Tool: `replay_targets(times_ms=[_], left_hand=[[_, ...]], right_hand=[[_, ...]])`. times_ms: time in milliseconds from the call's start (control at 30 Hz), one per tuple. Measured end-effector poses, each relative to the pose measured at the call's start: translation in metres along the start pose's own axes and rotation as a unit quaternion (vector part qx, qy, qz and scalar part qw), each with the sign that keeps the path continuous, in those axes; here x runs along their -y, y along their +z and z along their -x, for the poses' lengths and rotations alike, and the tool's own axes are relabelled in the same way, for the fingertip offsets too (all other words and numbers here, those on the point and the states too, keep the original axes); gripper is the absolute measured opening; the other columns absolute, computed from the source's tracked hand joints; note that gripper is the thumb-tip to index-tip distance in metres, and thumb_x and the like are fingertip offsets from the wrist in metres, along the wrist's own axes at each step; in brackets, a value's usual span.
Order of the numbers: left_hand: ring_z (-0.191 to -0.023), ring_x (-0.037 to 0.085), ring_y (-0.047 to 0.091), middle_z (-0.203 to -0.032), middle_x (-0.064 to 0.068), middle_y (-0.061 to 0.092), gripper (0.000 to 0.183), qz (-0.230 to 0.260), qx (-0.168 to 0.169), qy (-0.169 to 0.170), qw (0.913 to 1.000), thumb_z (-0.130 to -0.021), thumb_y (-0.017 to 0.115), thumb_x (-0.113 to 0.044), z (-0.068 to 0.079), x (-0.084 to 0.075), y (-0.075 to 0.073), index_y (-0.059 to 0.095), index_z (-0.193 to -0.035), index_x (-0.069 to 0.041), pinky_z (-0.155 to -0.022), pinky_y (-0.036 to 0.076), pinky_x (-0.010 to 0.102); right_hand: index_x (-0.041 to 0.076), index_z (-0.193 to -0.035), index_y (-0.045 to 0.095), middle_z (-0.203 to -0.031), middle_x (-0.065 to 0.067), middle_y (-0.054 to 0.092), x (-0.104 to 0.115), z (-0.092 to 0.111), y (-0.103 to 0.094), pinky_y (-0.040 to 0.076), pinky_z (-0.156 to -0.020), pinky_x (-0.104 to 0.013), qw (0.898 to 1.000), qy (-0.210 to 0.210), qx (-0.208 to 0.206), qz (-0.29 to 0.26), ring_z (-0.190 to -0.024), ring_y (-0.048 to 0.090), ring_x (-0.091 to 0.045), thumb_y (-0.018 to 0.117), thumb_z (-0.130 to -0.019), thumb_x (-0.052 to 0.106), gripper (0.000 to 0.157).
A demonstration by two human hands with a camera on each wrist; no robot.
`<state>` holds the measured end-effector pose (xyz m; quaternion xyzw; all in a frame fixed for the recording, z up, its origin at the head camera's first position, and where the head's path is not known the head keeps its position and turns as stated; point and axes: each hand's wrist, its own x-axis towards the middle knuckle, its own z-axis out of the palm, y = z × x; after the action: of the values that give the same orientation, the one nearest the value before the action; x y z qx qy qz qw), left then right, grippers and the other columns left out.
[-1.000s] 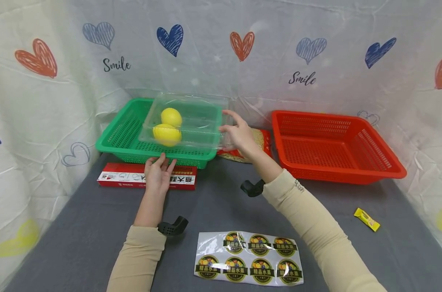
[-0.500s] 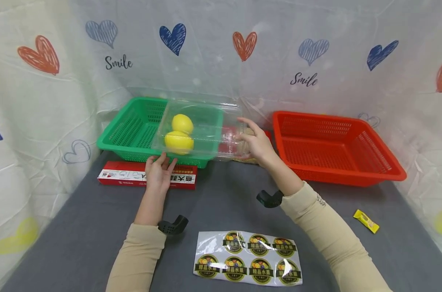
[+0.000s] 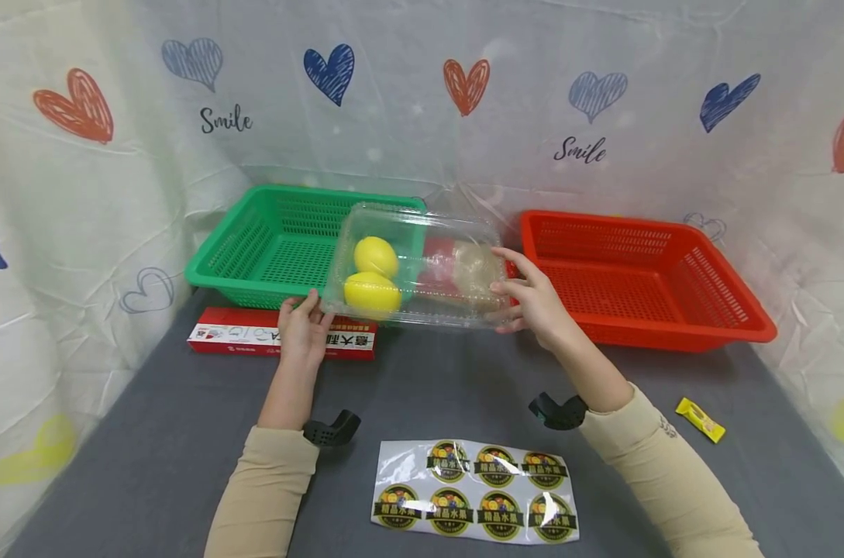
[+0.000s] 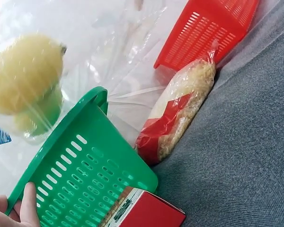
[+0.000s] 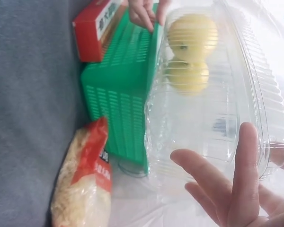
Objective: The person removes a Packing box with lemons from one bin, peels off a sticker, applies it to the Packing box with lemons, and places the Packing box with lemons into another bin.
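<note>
Clear ribbed plastic, shaped into a long rectangular container, hangs raised above the table across the near right corner of a green slotted plastic basket. I can see two round yellow fruits touching each other inside its left end. The person's right hand grips the container's other end, fingers spread along it. The left hand pinches the basket's front rim; whether it also touches the container, I can't tell. Just below that hand lies a long red-and-white carton. From the left wrist, a clear bag with a red label and pale contents shows lying between the green basket and a red slotted plastic basket.
</note>
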<state>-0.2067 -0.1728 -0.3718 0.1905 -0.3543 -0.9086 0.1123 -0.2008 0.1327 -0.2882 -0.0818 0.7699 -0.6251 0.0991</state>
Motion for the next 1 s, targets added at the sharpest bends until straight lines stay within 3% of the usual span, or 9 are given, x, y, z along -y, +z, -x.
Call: replay_targets(times_ms=[100,267,433,700,1000], left_hand=[[-0.097,0.013,0.049,-0.106,0.006,0.043,0.015,-0.003,0.000,0.010,0.9999,-0.093,0.050,-0.010,-0.003,0.003,-0.002,0.036,-0.093,-0.011,-0.081,0.046,0.024],[-0.090,0.014,0.051,-0.102,0.006,0.045,0.021,0.034,0.019,0.023,0.9990,-0.091,0.055,-0.008,-0.006,0.007,-0.005,0.035,-0.095,-0.009,-0.087,0.047,0.030],[-0.087,0.014,0.051,-0.101,0.006,0.043,0.017,0.023,0.006,0.017,0.9996,-0.094,0.049,-0.006,-0.005,0.003,-0.001,0.031,-0.093,-0.008,-0.094,0.043,0.035],[-0.085,0.015,0.048,-0.099,0.005,0.042,0.015,0.024,0.010,0.007,0.9996,-0.094,0.046,-0.005,-0.001,0.000,0.001,0.032,-0.092,-0.009,-0.087,0.047,0.031],[-0.084,0.014,0.049,-0.099,0.005,0.043,0.015,0.033,0.011,0.005,0.9994,-0.094,0.046,-0.005,-0.005,0.002,-0.002,0.032,-0.092,-0.009,-0.088,0.047,0.032]], right_hand=[[0.020,-0.143,0.030,-0.111,-0.027,0.044,-0.006,0.010,-0.004,0.053,-0.059,-0.044,1.000,0.003,0.004,-0.003,-0.078,0.066,-0.037,0.048,-0.093,0.015,0.053],[0.018,-0.143,0.029,-0.118,-0.030,0.045,-0.014,0.025,-0.009,0.054,-0.057,-0.042,1.000,-0.001,0.005,-0.003,-0.078,0.066,-0.035,0.048,-0.093,0.015,0.054],[0.015,-0.143,0.026,-0.128,-0.031,0.044,-0.021,0.038,-0.013,0.054,-0.057,-0.037,1.000,-0.005,0.005,-0.011,-0.079,0.067,-0.032,0.046,-0.094,0.013,0.053],[0.013,-0.143,0.026,-0.126,-0.032,0.045,-0.031,0.055,-0.019,0.054,-0.057,-0.039,1.000,-0.013,-0.004,-0.013,-0.076,0.068,-0.026,0.045,-0.094,0.011,0.052],[0.013,-0.141,0.030,-0.122,-0.029,0.048,-0.036,0.070,-0.024,0.054,-0.056,-0.040,0.999,-0.026,-0.017,-0.007,-0.076,0.067,-0.028,0.045,-0.094,0.011,0.050]])
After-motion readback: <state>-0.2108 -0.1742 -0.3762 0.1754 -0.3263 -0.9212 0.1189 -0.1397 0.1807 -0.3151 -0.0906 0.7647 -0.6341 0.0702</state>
